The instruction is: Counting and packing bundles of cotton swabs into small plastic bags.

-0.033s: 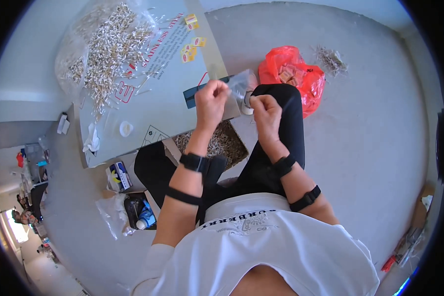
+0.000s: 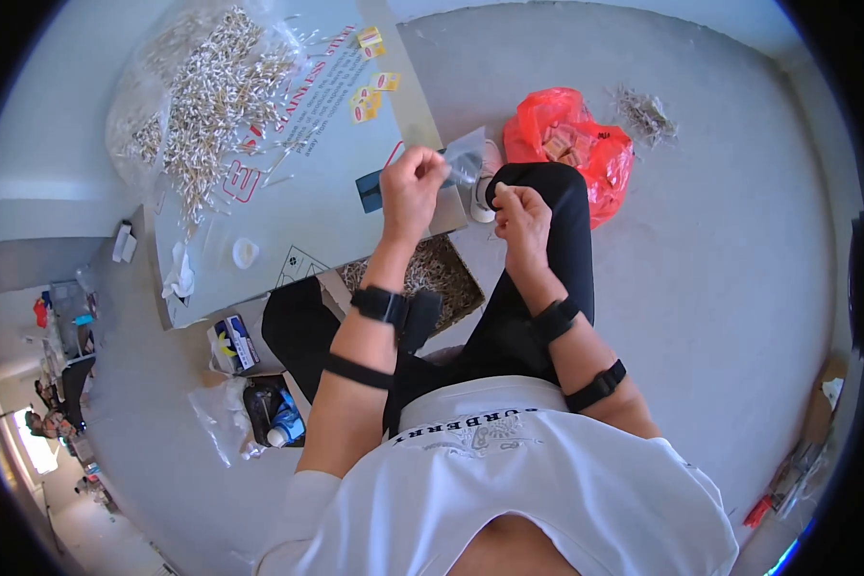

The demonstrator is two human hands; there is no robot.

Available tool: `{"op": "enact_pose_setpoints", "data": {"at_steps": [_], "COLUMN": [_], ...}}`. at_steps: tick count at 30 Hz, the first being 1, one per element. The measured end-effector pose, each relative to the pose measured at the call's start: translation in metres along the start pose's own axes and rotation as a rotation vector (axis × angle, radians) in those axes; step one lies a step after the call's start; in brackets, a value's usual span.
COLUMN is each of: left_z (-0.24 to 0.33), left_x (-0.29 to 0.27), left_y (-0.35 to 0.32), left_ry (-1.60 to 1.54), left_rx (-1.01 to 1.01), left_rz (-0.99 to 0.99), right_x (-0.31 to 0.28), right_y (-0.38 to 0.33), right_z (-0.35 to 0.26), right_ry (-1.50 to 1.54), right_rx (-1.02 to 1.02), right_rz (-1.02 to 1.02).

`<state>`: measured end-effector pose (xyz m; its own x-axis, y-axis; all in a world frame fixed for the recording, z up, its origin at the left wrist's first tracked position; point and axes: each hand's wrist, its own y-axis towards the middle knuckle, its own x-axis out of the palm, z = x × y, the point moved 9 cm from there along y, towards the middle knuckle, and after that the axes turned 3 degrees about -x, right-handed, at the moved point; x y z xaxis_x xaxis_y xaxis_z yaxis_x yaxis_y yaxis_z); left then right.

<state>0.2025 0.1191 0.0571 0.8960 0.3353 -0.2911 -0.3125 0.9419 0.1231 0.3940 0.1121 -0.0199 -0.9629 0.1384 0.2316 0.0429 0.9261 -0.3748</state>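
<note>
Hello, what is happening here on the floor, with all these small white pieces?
A person sits on the grey floor. The left hand pinches a small clear plastic bag, and the right hand holds something tiny beside it, too small to identify. A cardboard sheet in front carries a heap of small white pieces. More pieces fill a box by the knees. A red plastic bag lies further right.

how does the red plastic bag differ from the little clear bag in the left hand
The red plastic bag is opaque, larger, and lies crumpled on the floor. The little clear bag is see-through, small, and pinched in the air by the left hand. Both are thin plastic.
</note>
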Motion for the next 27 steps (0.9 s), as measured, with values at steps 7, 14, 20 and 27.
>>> {"op": "enact_pose_setpoints", "data": {"at_steps": [7, 14, 20, 27], "left_z": [-0.017, -0.034, -0.036, -0.025], "left_x": [0.059, 0.081, 0.083, 0.077], "left_y": [0.067, 0.081, 0.078, 0.069], "left_ry": [0.248, 0.466, 0.503, 0.383], "left_rx": [0.197, 0.295, 0.317, 0.260], "left_rz": [-0.098, -0.165, -0.292, -0.353], "right_x": [0.018, 0.016, 0.017, 0.019], "right_y": [0.058, 0.084, 0.078, 0.068], "right_z": [0.035, 0.065, 0.074, 0.056], "right_ry": [0.358, 0.404, 0.507, 0.465], "right_rx": [0.315, 0.363, 0.421, 0.339], "right_rz": [-0.026, 0.170, 0.148, 0.099]}}
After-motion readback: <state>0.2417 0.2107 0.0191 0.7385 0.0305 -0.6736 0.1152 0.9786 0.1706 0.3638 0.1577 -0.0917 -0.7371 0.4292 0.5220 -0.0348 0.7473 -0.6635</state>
